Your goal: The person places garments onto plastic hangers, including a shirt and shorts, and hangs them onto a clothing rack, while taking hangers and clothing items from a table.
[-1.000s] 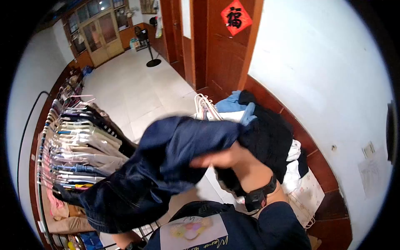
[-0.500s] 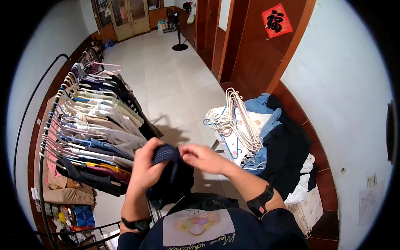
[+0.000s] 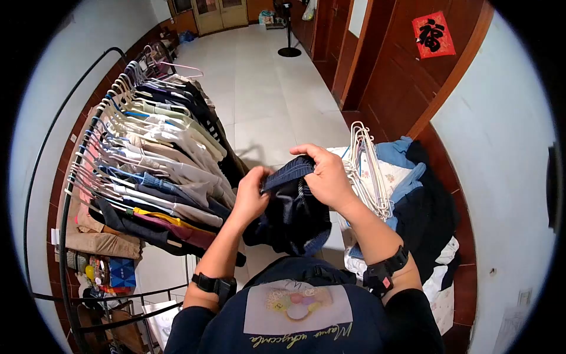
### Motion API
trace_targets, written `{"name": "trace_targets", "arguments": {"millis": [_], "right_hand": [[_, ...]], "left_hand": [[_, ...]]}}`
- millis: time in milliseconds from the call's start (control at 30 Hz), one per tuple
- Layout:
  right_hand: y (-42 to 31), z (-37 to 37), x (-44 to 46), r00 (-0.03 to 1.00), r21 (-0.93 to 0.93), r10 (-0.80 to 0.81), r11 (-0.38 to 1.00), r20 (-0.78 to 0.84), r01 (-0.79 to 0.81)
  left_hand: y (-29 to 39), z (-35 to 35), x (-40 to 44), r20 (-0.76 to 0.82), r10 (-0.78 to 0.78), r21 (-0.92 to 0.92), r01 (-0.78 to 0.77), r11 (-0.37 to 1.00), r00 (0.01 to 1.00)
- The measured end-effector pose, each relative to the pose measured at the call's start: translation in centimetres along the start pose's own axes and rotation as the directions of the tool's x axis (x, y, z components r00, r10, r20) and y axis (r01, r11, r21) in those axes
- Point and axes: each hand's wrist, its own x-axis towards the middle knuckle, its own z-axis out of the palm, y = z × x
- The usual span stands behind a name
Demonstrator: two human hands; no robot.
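A dark blue denim garment (image 3: 290, 218) hangs in front of my body, its waistband stretched between my two hands. My left hand (image 3: 252, 196) is closed on one end of the band. At the other end, my right hand (image 3: 328, 180) grips the band between thumb and fingers, with the index finger reaching out above it. Pale stitching shows along the band, and the lower part of the garment is bunched in loose folds. Whether it is trousers or a skirt, I cannot tell.
On my left, a black clothes rack (image 3: 88, 138) carries a dense row of garments (image 3: 171, 159) on hangers. To the right, white hangers (image 3: 367, 171) lie beside a heap of dark and blue clothes (image 3: 427, 203). A fan stand (image 3: 289, 35) is further back, near the doors.
The garment's waistband has been spread out between my hands and now faces me more openly. My right hand has taken hold of its right end. The view has shifted to the left.
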Motion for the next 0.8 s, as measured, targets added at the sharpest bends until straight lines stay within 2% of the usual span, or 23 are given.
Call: {"name": "trace_targets", "arguments": {"millis": [33, 100, 167, 200, 233, 300, 367, 400, 433, 500, 533, 567, 633, 667, 700, 800], "right_hand": [[0.6, -0.6, 0.2, 0.995, -0.010, -0.084, 0.996, -0.058, 0.084], [-0.1, -3.0, 0.8, 0.987, 0.070, 0.152, 0.986, -0.047, -0.149], [1.8, -4.3, 1.3, 0.985, -0.051, -0.053, 0.998, -0.162, 0.046], [2.2, -5.0, 1.6, 0.983, -0.098, -0.031, 0.995, -0.180, 0.013], [2.7, -5.8, 1.8, 0.980, -0.143, -0.008, 0.990, -0.197, -0.020], [5.9, -6.4, 2.1, 0.979, -0.174, -0.033, 0.985, -0.203, -0.003], [9.3, -6.6, 2.1, 0.983, -0.373, -0.010, 0.926, -0.181, -0.059], [10.6, -6.8, 2.1, 0.978, -0.360, 0.003, 0.930, -0.207, -0.079], [12.6, -7.0, 2.1, 0.976, -0.357, 0.001, 0.931, -0.216, -0.080], [14.5, -7.4, 2.1, 0.979, -0.415, 0.087, 0.896, -0.187, -0.159], [15.3, -7.4, 2.1, 0.976, -0.393, 0.100, 0.904, -0.194, -0.170], [16.1, -7.5, 2.0, 0.976, -0.390, 0.098, 0.906, -0.193, -0.168], [16.7, -7.7, 2.0, 0.968, -0.398, 0.182, 0.886, -0.176, -0.239], [17.0, -7.8, 2.0, 0.965, -0.391, 0.211, 0.884, -0.158, -0.257], [17.1, -7.8, 1.9, 0.964, -0.387, 0.216, 0.884, -0.157, -0.261], [16.6, -7.9, 1.5, 0.956, -0.426, 0.286, 0.859, -0.063, -0.285]], "left_hand": [[-2.3, 1.1, -0.8, -0.012, -0.049, 0.065, 0.050, 0.997, 0.999], [-6.5, 2.4, -2.6, -0.067, -0.094, 0.239, 0.108, 0.965, 0.993], [-10.4, 3.2, -4.5, -0.169, -0.246, 0.300, 0.287, 0.910, 0.954], [-13.2, 3.7, -5.5, -0.220, -0.333, 0.315, 0.390, 0.865, 0.917], [-17.6, 3.8, -6.2, -0.213, -0.509, 0.176, 0.545, 0.820, 0.834], [-14.3, 1.3, -5.2, -0.193, -0.647, 0.157, 0.674, 0.722, 0.738], [-15.9, -0.4, -4.0, -0.203, -0.590, 0.311, 0.623, 0.718, 0.782], [-11.3, -1.8, -2.7, -0.066, -0.777, 0.041, 0.780, 0.624, 0.626], [-11.7, -2.3, -2.4, 0.017, -0.790, -0.107, 0.786, 0.609, 0.613], [-10.9, -3.2, -1.2, 0.119, -0.837, -0.329, 0.817, 0.474, 0.534], [-10.2, -3.9, -0.8, 0.220, -0.820, -0.373, 0.822, 0.430, 0.529], [-9.6, -4.0, -0.5, 0.216, -0.820, -0.373, 0.821, 0.432, 0.529], [-8.0, -3.8, 0.0, 0.242, -0.848, -0.605, 0.757, 0.248, 0.471], [-7.0, -3.8, 0.1, 0.266, -0.833, -0.692, 0.698, 0.185, 0.485], [-7.4, -3.6, 0.1, 0.266, -0.836, -0.689, 0.702, 0.184, 0.480], [-8.9, -3.0, 0.6, 0.230, -0.802, -0.906, 0.423, 0.031, 0.552]]}}
